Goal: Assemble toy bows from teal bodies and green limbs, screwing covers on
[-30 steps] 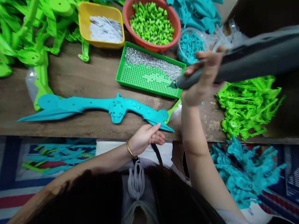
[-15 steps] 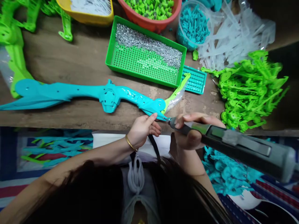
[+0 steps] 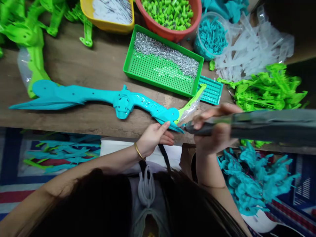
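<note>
A long blue plastic bow-shaped piece (image 3: 96,94) lies along the table's front part, with a round joint at each end. Green arms join it, one large at the left (image 3: 37,62) and one thin at the right (image 3: 191,106). My left hand (image 3: 155,138) pinches the blue piece's right tip between thumb and fingers. In my right hand (image 3: 214,131) is a dark electric screwdriver (image 3: 266,126), lying nearly level, its bit end close to the blue tip. Whether the bit touches the tip I cannot tell.
Behind lie a green tray of screws (image 3: 160,82), a teal tray (image 3: 211,92), a red bowl (image 3: 170,33), a yellow bin (image 3: 108,24) and a clear tub (image 3: 212,34). Green parts (image 3: 269,87) are heaped at right; blue parts (image 3: 256,177) sit below the table edge.
The view has shifted, so the table items appear further right. The screwdriver has swung from a slant to nearly level, and its bit has drawn slightly away from the blue tip.
</note>
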`<control>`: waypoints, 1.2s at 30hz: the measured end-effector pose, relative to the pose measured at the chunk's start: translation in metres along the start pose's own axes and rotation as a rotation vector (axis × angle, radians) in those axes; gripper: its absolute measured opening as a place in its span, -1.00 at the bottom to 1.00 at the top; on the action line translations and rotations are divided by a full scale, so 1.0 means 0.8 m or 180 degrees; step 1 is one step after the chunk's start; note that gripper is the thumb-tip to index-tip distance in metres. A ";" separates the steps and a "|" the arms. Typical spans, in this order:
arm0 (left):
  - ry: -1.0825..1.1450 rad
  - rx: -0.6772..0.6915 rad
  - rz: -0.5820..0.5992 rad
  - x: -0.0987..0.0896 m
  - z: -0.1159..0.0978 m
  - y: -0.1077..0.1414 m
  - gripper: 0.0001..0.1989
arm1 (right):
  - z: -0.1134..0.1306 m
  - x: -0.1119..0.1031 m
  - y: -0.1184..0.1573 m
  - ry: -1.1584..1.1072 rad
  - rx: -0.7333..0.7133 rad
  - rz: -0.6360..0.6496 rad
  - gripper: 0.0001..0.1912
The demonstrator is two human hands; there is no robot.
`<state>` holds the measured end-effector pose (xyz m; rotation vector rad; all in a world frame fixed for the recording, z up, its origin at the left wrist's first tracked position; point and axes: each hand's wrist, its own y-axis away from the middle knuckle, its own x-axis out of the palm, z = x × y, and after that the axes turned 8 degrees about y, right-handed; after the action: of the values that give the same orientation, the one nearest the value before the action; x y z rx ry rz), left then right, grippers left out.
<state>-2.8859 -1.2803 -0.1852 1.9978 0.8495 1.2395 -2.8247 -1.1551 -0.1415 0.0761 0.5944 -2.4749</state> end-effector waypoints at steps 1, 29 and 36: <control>-0.0006 0.0038 0.0014 -0.002 -0.001 0.001 -0.73 | 0.003 0.003 -0.016 -0.0197 -0.0183 -0.0180 -0.70; 0.0445 -0.0652 0.0166 0.052 0.043 -0.010 -0.80 | -0.058 0.080 -0.130 0.0098 -0.0280 -0.0820 -0.61; 0.0427 -0.0588 0.0168 0.053 0.047 -0.008 -0.70 | -0.017 0.013 -0.046 -0.0310 -0.0616 -0.0553 -0.81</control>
<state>-2.8378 -1.2499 -0.1821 1.8167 0.7206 1.4411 -2.8546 -1.1282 -0.1410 -0.1778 0.8252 -2.5550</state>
